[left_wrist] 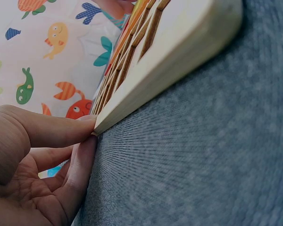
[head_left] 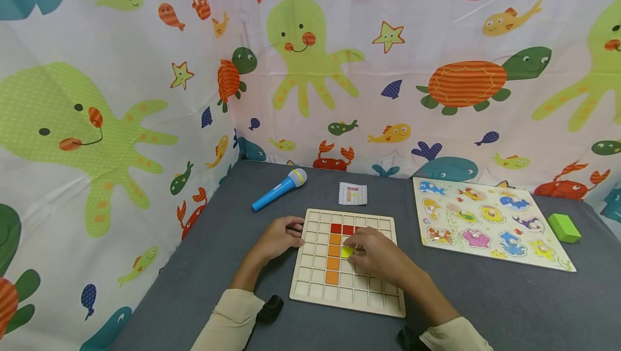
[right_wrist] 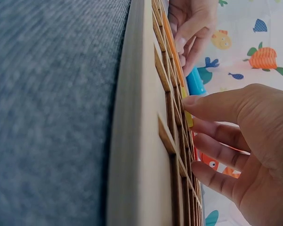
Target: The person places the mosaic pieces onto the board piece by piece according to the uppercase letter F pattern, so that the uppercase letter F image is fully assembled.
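A wooden grid board [head_left: 315, 291] lies flat on the dark cloth. In it, red tiles [head_left: 336, 228] sit in an upper row and a column of orange tiles [head_left: 332, 277] runs down below them. My left hand [head_left: 277, 241] pinches the board's left edge between thumb and fingers, seen close in the left wrist view. Over the grid, my right hand [head_left: 378, 254] pinches a yellow tile [head_left: 346, 252] just right of the orange column. In the right wrist view, the thumb and index finger are at the yellow tile [right_wrist: 187, 113], tilted against the grid.
A small printed pattern card [head_left: 352, 193] lies behind the board. A blue toy microphone [head_left: 278, 191] is at the back left. To the right lie a sea-animal puzzle board [head_left: 466, 219] and a green block [head_left: 564, 228]. A patterned cloth [head_left: 310, 135] hangs behind the table.
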`<action>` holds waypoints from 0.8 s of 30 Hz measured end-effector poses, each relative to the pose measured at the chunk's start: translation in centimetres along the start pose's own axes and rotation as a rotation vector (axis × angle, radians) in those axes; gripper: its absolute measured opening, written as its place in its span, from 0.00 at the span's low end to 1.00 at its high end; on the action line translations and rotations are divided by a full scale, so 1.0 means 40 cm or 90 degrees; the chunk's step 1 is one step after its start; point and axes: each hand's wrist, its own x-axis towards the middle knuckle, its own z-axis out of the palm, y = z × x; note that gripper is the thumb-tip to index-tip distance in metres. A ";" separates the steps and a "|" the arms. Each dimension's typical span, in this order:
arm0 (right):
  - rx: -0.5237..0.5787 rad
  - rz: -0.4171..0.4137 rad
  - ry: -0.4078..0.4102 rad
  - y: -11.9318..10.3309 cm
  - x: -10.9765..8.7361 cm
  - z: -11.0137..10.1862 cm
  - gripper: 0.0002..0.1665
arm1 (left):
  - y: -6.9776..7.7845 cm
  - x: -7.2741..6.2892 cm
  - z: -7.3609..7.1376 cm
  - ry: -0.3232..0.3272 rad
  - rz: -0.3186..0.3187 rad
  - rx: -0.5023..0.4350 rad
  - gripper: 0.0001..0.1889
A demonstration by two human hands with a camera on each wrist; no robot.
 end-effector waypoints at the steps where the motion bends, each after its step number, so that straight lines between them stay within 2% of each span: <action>1: -0.001 -0.002 0.000 0.000 0.000 0.000 0.16 | 0.000 0.000 0.000 0.000 0.000 0.001 0.29; 14: -0.001 -0.035 0.020 0.011 -0.017 -0.013 0.15 | -0.004 -0.001 0.001 0.005 -0.001 0.004 0.29; 24: -0.022 -0.053 0.031 0.042 -0.063 -0.037 0.13 | -0.007 -0.002 0.004 0.005 0.001 0.009 0.29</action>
